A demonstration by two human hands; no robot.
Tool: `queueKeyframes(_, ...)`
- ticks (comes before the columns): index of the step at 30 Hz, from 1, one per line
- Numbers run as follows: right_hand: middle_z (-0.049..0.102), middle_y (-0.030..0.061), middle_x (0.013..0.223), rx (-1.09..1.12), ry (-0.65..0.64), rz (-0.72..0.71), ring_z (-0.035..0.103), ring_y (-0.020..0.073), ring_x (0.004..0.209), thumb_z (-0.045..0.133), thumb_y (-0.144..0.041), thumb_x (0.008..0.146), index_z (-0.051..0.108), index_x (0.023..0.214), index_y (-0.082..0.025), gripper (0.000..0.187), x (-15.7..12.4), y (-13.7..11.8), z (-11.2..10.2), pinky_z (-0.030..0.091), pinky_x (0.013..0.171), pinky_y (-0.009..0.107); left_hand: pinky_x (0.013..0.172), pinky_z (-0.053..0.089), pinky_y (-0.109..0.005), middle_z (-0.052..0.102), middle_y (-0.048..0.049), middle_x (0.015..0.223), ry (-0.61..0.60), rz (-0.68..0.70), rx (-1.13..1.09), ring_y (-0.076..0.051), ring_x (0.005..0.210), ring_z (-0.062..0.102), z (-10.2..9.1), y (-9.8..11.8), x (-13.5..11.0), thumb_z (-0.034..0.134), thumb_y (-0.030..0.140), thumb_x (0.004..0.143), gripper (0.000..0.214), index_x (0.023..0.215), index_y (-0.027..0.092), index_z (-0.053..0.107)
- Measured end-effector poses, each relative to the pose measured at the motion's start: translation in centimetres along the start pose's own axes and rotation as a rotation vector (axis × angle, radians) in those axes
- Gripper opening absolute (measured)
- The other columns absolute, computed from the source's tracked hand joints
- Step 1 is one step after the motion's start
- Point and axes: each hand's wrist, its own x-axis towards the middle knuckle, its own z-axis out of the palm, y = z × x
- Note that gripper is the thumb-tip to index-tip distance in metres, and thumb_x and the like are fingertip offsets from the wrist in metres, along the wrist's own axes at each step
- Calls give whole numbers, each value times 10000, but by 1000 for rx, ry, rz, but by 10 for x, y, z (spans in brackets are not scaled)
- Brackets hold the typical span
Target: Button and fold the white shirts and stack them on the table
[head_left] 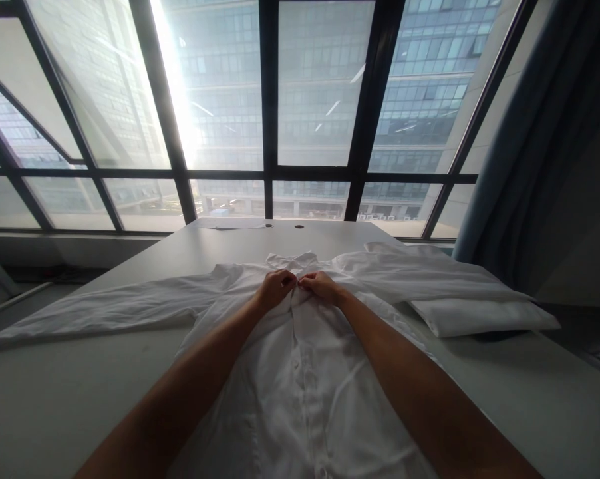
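A white button-up shirt [280, 372] lies spread on the table, its collar [293, 259] at the far end and one sleeve [130, 306] stretched out to the left. My left hand [279, 286] pinches the front placket just below the collar. Right beside it, my right hand [320, 286] pinches the placket's other edge, the fingertips of both hands nearly touching. Whether a button is between the fingers is too small to tell. Lower down the placket, several small buttons show.
The white table [180, 249] reaches to the window wall, with paper sheets [230, 223] and a round dark hole [299, 227] at its far end. A folded white cloth [479, 316] lies under the right sleeve. At the right hangs a dark blue curtain [509, 166].
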Motion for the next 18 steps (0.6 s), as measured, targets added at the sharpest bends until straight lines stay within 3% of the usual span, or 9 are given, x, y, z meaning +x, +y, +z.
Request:
queueKeyframes(5, 416, -55, 526, -8, -30, -57, 286, 76, 521, 633, -375, 631, 531, 576, -172, 234, 4, 5, 4, 210, 502, 241, 725, 480, -257, 697, -41, 815, -65, -54, 51, -156, 759, 627, 6, -5, -1, 570, 128, 853, 92, 832, 160, 654)
queueKeyframes(10, 460, -48, 513, -104, 38, -39, 336, 73, 498, 629, -370, 643, 579, 602, -158, 222, 11, 10, 9, 244, 488, 223, 731, 475, -276, 668, -60, 858, -111, -102, 178, -184, 807, 610, 12, -9, -2, 530, 98, 860, 108, 877, 167, 611)
queueKeyframes(18, 671, 33, 646, -532, 150, -99, 586, 144, 630, 694, -222, 663, 722, 687, -136, 93, 13, 13, 12, 392, 572, 223, 832, 484, -293, 677, -89, 948, -247, -182, 277, -202, 900, 626, 6, -5, -1, 574, 117, 833, 121, 867, 147, 686)
